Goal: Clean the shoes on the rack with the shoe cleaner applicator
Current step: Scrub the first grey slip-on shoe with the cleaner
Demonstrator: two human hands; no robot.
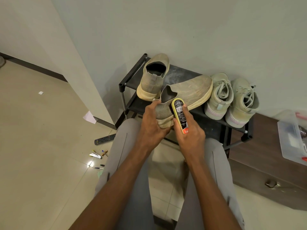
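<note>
A beige knit slip-on shoe lies on its side over the front of the black shoe rack. My left hand grips its heel end. My right hand holds the shoe cleaner applicator, a black and yellow oval with a barcode label, pressed against the shoe's side by the opening. The matching slip-on stands upright at the rack's left. A pair of pale green lace-up sneakers sits at the rack's right.
A brown drawer cabinet stands right of the rack with a clear plastic box on top. On the tiled floor to the left lie a remote control, pens and small tools. My knees flank the rack.
</note>
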